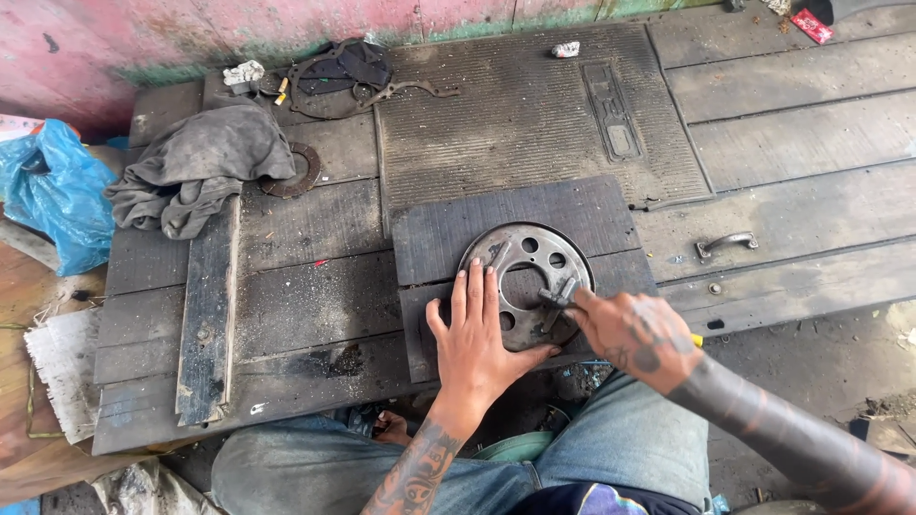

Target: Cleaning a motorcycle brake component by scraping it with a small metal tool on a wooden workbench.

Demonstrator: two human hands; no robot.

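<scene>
The person sits at the near edge of a low wooden platform (pixel 792 143) made of dark, dirty planks. On the near middle part of it lie two short dark boards (pixel 448 229), and on these boards rests a round metal disc (pixel 510 250) with a big centre hole and a ring of smaller holes around it. The disc lies flat, closer to the near edge than to the far one.

The left hand (pixel 477 343) is open and presses flat on the near left part of the disc, fingers spread and pointing away from the person, the thumb stretched to the right. It holds nothing; it only presses the disc down. The right hand (pixel 634 334) is closed around a small metal tool (pixel 558 296), whose dark head touches the disc at the right rim of the centre hole. A bit of yellow shows behind this hand; it cannot be told what it is.

Behind the boards lies a ribbed rubber mat (pixel 534 114), reaching to the far edge. At the far left corner is a crumpled grey rag (pixel 200 162), and just beside it a rusty ring (pixel 303 172). A thin gasket (pixel 334 72) lies at the far edge, next to the mat. A metal handle (pixel 725 244) is fixed on the planks on the right side. Left of the platform sits a blue plastic bag (pixel 52 191). The person's knees in blue jeans (pixel 630 439) are at the near edge.
</scene>
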